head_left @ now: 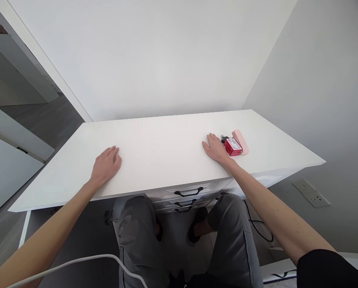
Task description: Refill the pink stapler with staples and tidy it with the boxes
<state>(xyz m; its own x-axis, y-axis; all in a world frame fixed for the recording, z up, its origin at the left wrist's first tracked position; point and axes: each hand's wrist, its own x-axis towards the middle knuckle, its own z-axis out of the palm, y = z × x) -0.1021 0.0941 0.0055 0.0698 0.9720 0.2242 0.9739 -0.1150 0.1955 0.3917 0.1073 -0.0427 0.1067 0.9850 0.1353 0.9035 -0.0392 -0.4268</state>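
My left hand (pixel 106 165) rests palm down on the left part of the white desk top (pixel 161 152), its thumb a little apart from the fingers and nothing in it. Farther right, my right hand (pixel 216 148) also lies flat on the desk with fingers stretched out. Just to the right of that hand is a small red and white box (pixel 233 147). A pink, long-shaped object (pixel 241 141) lies against the box's far right side. Behind the box sits a small black item (pixel 224 138), too small to make out.
Drawers with black handles (pixel 189 192) are under the desk's front edge, above my knees. A white cable (pixel 91 257) crosses the lower left. On the right wall is a socket plate (pixel 311 193), with a black cable (pixel 258 224) near the floor. A doorway opens at left.
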